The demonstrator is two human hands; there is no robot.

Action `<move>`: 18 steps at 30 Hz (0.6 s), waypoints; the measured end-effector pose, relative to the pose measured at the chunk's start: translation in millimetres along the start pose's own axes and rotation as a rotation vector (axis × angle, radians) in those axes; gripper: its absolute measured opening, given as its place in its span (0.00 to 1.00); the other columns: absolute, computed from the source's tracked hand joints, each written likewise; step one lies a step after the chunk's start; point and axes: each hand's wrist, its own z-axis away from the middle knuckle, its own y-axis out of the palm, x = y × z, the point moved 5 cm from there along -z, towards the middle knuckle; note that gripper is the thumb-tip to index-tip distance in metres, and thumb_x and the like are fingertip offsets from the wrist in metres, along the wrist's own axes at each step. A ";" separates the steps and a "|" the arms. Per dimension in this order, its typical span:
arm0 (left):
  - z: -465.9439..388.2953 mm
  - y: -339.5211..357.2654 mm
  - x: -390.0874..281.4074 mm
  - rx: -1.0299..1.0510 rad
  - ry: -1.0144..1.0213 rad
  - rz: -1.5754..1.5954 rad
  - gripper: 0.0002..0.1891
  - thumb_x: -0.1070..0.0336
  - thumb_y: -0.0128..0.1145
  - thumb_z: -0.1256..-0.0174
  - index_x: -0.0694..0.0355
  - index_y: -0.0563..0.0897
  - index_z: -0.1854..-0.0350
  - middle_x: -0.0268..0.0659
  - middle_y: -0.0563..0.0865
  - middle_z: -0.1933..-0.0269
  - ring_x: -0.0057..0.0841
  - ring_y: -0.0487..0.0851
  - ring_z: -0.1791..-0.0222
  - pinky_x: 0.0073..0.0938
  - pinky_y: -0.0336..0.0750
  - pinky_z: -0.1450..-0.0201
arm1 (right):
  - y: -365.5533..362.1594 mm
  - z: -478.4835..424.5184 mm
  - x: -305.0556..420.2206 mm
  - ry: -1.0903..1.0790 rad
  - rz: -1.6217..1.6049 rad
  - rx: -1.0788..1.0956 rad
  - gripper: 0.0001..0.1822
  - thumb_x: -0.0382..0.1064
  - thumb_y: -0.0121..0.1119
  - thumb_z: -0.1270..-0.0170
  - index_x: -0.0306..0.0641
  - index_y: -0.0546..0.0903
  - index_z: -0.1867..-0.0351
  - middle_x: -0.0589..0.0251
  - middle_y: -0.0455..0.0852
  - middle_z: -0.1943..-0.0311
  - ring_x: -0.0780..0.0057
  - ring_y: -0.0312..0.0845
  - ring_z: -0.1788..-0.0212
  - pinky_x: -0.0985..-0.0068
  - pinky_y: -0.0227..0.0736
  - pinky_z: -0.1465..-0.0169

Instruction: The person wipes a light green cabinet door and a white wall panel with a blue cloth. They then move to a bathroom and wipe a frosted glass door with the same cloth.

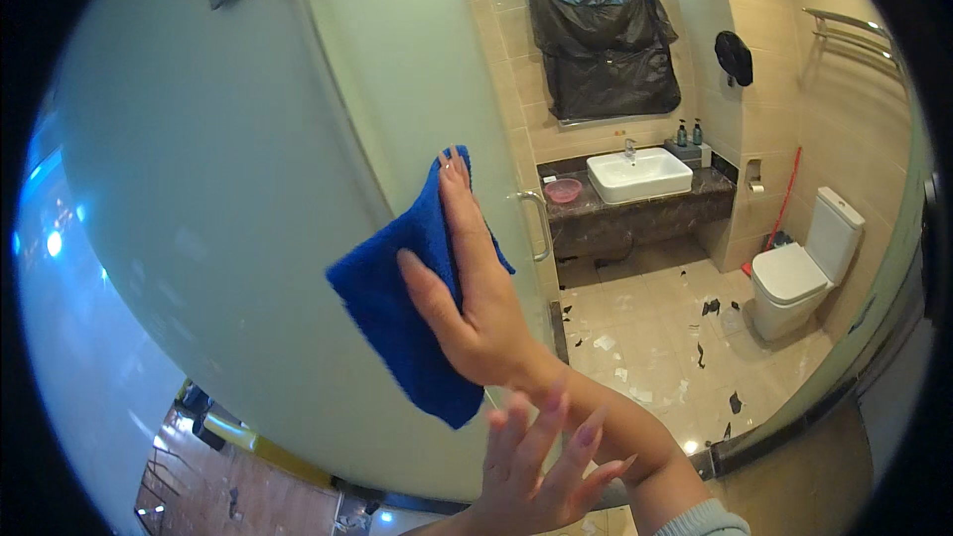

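Observation:
My right hand point(473, 283) presses a folded blue microfibre cloth point(402, 313) flat against the frosted glass door point(223, 238), fingers pointing up and the thumb spread to the left. Below it my left hand point(540, 454) is raised in front of my right forearm, its fingers spread with nothing between them. A metal door handle point(537, 227) is a little to the right of the cloth.
Beyond the door are a white basin point(640, 177) on a dark stone counter, a pink bowl point(563, 191) and a white toilet point(793, 275). Dark and white scraps litter the tiled floor point(640, 342). A black plastic sheet point(607, 48) hangs on the back wall.

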 end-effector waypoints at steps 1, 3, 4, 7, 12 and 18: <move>-7.8 0.3 0.9 0.097 -0.080 0.005 0.34 0.48 0.53 0.40 0.63 0.61 0.36 0.53 0.58 0.34 0.52 0.46 0.31 0.50 0.38 0.33 | 3.0 2.6 -1.6 0.022 -0.021 -0.012 0.37 0.43 0.54 0.41 0.29 0.51 0.35 0.42 0.50 0.34 0.52 0.39 0.30 0.59 0.35 0.32; -21.0 0.0 4.3 0.067 -0.022 -0.037 0.36 0.48 0.51 0.40 0.66 0.58 0.35 0.55 0.55 0.33 0.51 0.45 0.31 0.50 0.35 0.33 | 1.4 12.9 2.6 0.029 0.010 0.011 0.38 0.42 0.55 0.42 0.30 0.51 0.34 0.42 0.50 0.34 0.52 0.39 0.30 0.58 0.36 0.32; -29.9 2.9 0.4 0.003 -0.004 -0.063 0.39 0.45 0.52 0.42 0.66 0.57 0.35 0.58 0.54 0.34 0.52 0.45 0.31 0.52 0.35 0.34 | -11.4 13.5 4.6 0.047 0.096 0.073 0.40 0.41 0.56 0.43 0.31 0.50 0.34 0.44 0.48 0.33 0.51 0.38 0.30 0.57 0.35 0.32; -28.0 11.0 19.7 -0.102 -0.114 -0.265 0.43 0.40 0.55 0.46 0.65 0.55 0.36 0.60 0.55 0.35 0.53 0.45 0.32 0.57 0.34 0.35 | -2.7 24.6 -16.9 0.017 0.040 0.122 0.42 0.41 0.57 0.45 0.31 0.48 0.33 0.45 0.46 0.32 0.51 0.38 0.30 0.56 0.35 0.32; -51.3 8.7 46.6 -0.328 -0.002 -0.400 0.48 0.35 0.51 0.47 0.73 0.52 0.38 0.61 0.54 0.35 0.54 0.46 0.32 0.55 0.33 0.35 | -16.4 22.5 -27.3 0.009 -0.164 0.140 0.31 0.35 0.52 0.44 0.27 0.60 0.38 0.43 0.53 0.34 0.49 0.41 0.31 0.55 0.34 0.33; -65.2 -5.0 25.8 -0.037 -0.521 -1.099 0.61 0.20 0.32 0.52 0.80 0.41 0.36 0.63 0.43 0.33 0.57 0.34 0.32 0.56 0.23 0.37 | -9.8 22.6 -19.0 -0.156 -0.324 0.164 0.21 0.38 0.53 0.43 0.38 0.75 0.47 0.47 0.67 0.40 0.42 0.49 0.34 0.48 0.37 0.36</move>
